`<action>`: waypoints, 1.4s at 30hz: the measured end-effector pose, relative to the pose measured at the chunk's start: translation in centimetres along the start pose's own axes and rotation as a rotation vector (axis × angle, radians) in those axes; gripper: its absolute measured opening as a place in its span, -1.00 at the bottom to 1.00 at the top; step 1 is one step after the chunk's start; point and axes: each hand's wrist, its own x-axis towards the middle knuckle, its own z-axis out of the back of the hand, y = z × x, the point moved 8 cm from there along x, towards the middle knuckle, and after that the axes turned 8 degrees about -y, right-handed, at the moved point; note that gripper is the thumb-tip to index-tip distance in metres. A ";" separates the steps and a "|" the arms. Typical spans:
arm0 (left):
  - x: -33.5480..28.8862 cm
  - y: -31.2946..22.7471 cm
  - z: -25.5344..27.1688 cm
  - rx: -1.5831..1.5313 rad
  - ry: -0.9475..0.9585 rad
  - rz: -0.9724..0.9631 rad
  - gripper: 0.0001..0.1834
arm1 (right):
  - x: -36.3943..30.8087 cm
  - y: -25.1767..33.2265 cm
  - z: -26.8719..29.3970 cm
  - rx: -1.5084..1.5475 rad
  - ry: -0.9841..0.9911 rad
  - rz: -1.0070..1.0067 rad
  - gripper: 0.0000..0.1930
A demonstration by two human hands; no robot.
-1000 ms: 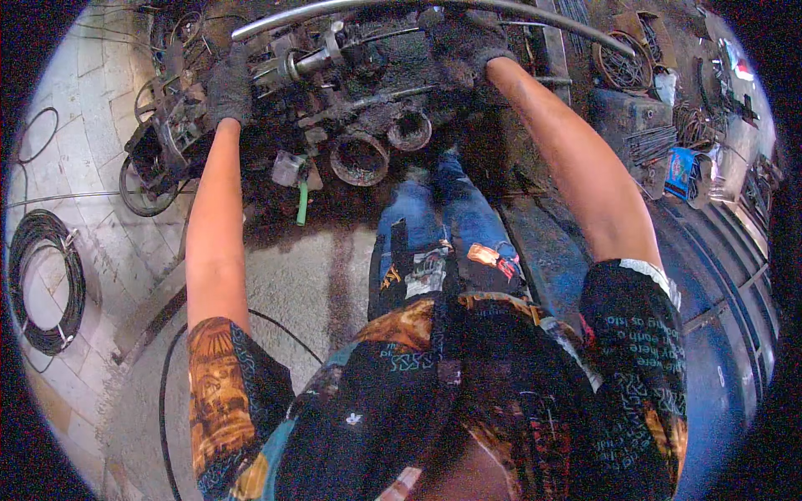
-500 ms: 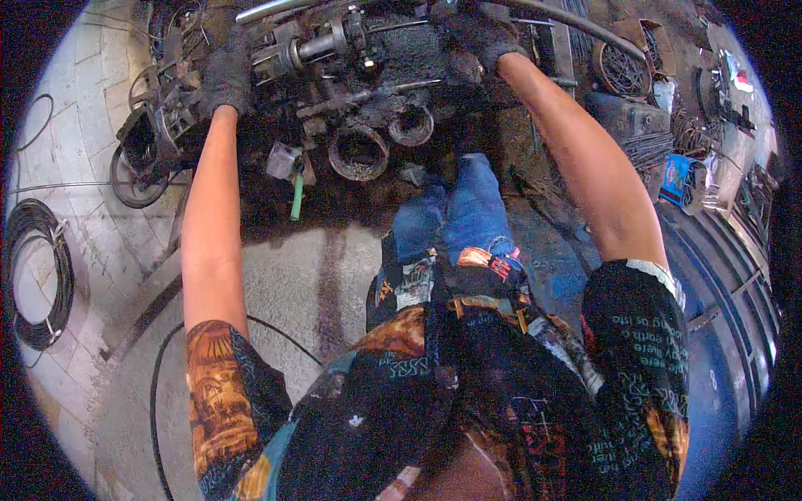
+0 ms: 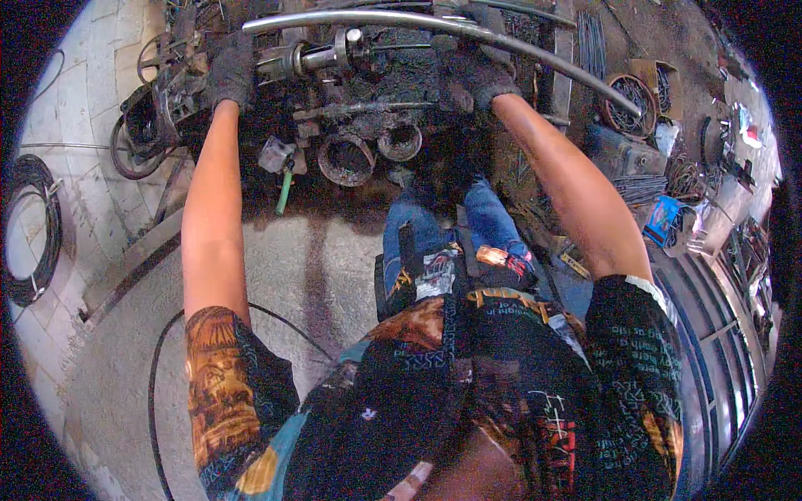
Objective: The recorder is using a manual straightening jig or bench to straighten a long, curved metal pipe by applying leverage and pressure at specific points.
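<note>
Both my hands wear dark, grimy gloves and reach forward to a greasy machine with a metal shaft (image 3: 322, 58). My left hand (image 3: 230, 77) is at the machine's left part, beside the shaft. My right hand (image 3: 480, 79) lies against its right part, just below a long, curved metal tube (image 3: 401, 18). The tube arcs over the machine from near my left hand to the far right. Dark gloves against dark metal hide how my fingers are bent. Two round, dirty metal cups (image 3: 347, 159) sit on the machine's near side.
A small clear block with a green handle (image 3: 284, 190) hangs near the cups. Coiled black cable (image 3: 33, 225) lies on the left floor. To the right stand a round basket of metal pieces (image 3: 626, 96), a cardboard box (image 3: 656, 77), a blue packet (image 3: 662, 221) and metal racking (image 3: 710, 334).
My view has shifted, and more of the curved tube shows. Its right end now sits lower in the picture, near the round basket. Both hands remain at the machine.
</note>
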 end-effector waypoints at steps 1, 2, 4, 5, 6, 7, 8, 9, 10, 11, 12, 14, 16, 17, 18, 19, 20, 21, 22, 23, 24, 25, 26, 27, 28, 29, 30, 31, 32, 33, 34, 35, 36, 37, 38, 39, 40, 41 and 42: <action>-0.2 -0.3 0.3 -0.074 -0.009 0.047 -0.46 | -0.4 -0.6 -0.5 -0.013 0.040 -0.012 -0.59; -0.4 -0.5 0.5 -0.149 -0.018 0.092 -0.46 | -0.9 -1.2 -1.0 -0.028 0.079 -0.025 -0.60; -0.3 -0.4 0.3 -0.178 -0.015 0.059 -0.47 | -1.5 -2.1 -1.6 -0.053 0.155 -0.049 -0.61; -0.1 -0.3 0.1 -0.203 -0.013 0.023 -0.47 | -1.7 -2.3 -1.8 -0.063 0.192 -0.059 -0.61; 0.1 0.0 0.0 -0.204 -0.015 0.022 -0.47 | -1.9 -2.7 -1.9 -0.076 0.227 -0.072 -0.62; 0.1 -0.5 0.1 -0.064 -0.090 -0.176 -0.48 | -2.0 -2.8 -2.2 -0.086 0.263 -0.085 -0.62; -0.7 -0.1 0.4 0.093 -0.160 -0.361 -0.48 | -1.6 -1.0 -2.1 -0.072 0.270 -0.072 -0.62; -1.1 1.7 0.3 0.110 -0.158 -0.347 -0.48 | -1.7 0.6 -2.1 -0.010 0.323 -0.108 -0.62; -1.8 4.1 0.0 0.171 -0.126 -0.304 -0.53 | -1.5 3.4 -1.5 0.054 0.381 -0.135 -0.62; -2.4 5.4 -0.3 0.220 -0.091 -0.270 -0.57 | -1.6 5.8 -0.3 0.107 0.434 -0.175 -0.61; -2.1 3.7 -0.3 0.204 -0.093 -0.280 -0.57 | -1.8 6.8 1.2 0.139 0.472 -0.235 -0.61; -1.1 0.2 -0.2 0.109 0.102 0.029 -0.60 | -2.6 4.2 3.2 0.154 0.487 -0.320 -0.61; -1.8 0.1 0.9 0.159 0.055 -0.083 -0.58 | -4.3 0.5 2.7 1.052 0.308 -0.936 -0.61; -2.1 -0.8 1.1 0.196 0.014 -0.204 -0.55 | -4.2 0.6 2.4 1.057 0.318 -0.937 -0.61; -2.5 -0.7 1.1 0.203 0.020 -0.200 -0.55 | -3.5 0.8 2.6 1.127 0.305 -0.868 -0.62; -3.2 -1.4 2.4 0.175 -0.097 -0.272 -0.54 | -2.0 2.6 3.8 1.199 0.299 -0.794 -0.63; -4.0 -2.2 3.4 0.138 -0.207 -0.353 -0.52 | -0.9 4.4 5.5 1.267 0.281 -0.731 -0.62; -3.9 -0.9 3.3 0.152 -0.197 -0.350 -0.52 | 0.4 6.3 7.0 1.340 0.267 -0.661 -0.61; -3.3 2.2 2.3 0.151 -0.085 -0.254 -0.58 | 1.3 7.5 7.8 1.416 0.250 -0.591 -0.58; -2.6 3.3 1.2 0.136 0.027 -0.171 -0.62 | 3.0 6.6 9.0 0.676 0.138 -0.261 -0.52; -2.5 3.7 1.0 0.140 0.038 -0.182 -0.62 | 3.1 5.6 7.5 0.682 0.132 -0.275 -0.52; -2.7 2.6 0.7 0.313 0.017 -0.329 -0.64 | 2.9 5.0 8.0 0.691 -0.170 -0.070 -0.51; -3.0 0.2 0.7 0.474 -0.015 -0.481 -0.64 | 1.9 5.4 10.0 0.667 -0.473 0.143 -0.50; -3.7 -2.4 2.3 0.175 -0.280 -0.464 -0.65 | 1.6 4.9 11.0 0.383 -0.435 0.229 -0.56; -3.9 -2.1 3.0 0.176 -0.273 -0.470 -0.65 | 1.6 4.4 11.6 0.384 -0.437 0.219 -0.56; -4.0 -1.3 3.3 0.234 -0.234 -0.483 -0.66 | 1.6 4.5 11.6 0.302 -0.386 0.262 -0.56; -4.0 -0.7 3.2 0.291 -0.197 -0.495 -0.67 | 1.6 4.8 11.4 0.220 -0.334 0.306 -0.56; -3.1 0.0 2.6 0.392 -0.105 -0.367 -0.67 | 1.5 5.6 12.4 0.267 -0.385 0.301 -0.58; -3.2 -0.3 2.5 0.384 -0.101 -0.365 -0.67 | 1.7 5.4 12.5 0.262 -0.378 0.300 -0.58; -3.5 0.1 2.0 0.466 -0.012 -0.302 -0.67 | 1.8 5.2 12.2 0.243 -0.344 0.325 -0.61; -3.5 0.6 1.6 0.546 0.073 -0.244 -0.68 | 2.0 5.3 12.2 0.222 -0.316 0.349 -0.63; -3.8 1.2 2.4 0.509 -0.024 -0.355 -0.68 | 2.5 5.9 11.9 0.214 -0.292 0.380 -0.65; -4.1 2.8 2.4 0.516 -0.030 -0.351 -0.68 | 2.9 6.4 11.8 0.220 -0.296 0.387 -0.65; -4.6 1.0 2.9 0.416 -0.143 -0.403 -0.67 | 2.9 6.2 11.7 0.219 -0.294 0.386 -0.67; -4.8 -1.4 3.8 0.323 -0.249 -0.461 -0.66 | 2.6 5.9 11.8 0.226 -0.296 0.376 -0.69; -4.0 -3.5 4.8 -0.021 -0.287 -0.504 -0.65 | 1.9 5.1 12.1 0.271 -0.474 0.425 -0.73; -4.3 -3.4 4.9 -0.019 -0.287 -0.503 -0.65 | 2.0 5.0 11.8 0.273 -0.474 0.426 -0.73; -4.4 -2.9 4.1 0.200 -0.202 -0.450 -0.65 | 2.5 4.1 11.0 0.242 -0.376 0.323 -0.75; -4.4 -2.2 3.3 0.417 -0.115 -0.393 -0.65 | 2.8 3.1 10.2 0.210 -0.279 0.219 -0.76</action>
